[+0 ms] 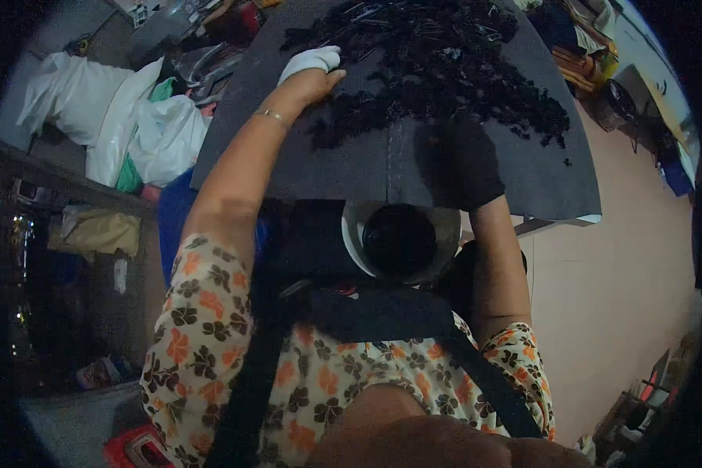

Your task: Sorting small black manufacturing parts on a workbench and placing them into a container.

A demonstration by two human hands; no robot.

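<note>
A wide heap of small black pieces (pixel 421 62), apparently plastic, spreads over the far half of the dark grey table (pixel 335 175). At the heap's left edge is my left hand (pixel 312 72), with white cloth over the fingers and a bare thumb. The thumb stands apart from the fingers, and no held thing shows. My right hand (pixel 460 165), in a black glove, is over the table's near edge. Its fingers blend into the dark surface, so their pose is hidden. Just below it stands a white bucket (pixel 354 238) with a black interior or contents.
White sacks (pixel 164 136) are piled on the left, beside a shelf with a tan bundle (pixel 101 232). A wooden chair (pixel 581 66) and a dark fan-like object (pixel 612 105) stand at the far right. Pale floor (pixel 600 288) runs along the right side.
</note>
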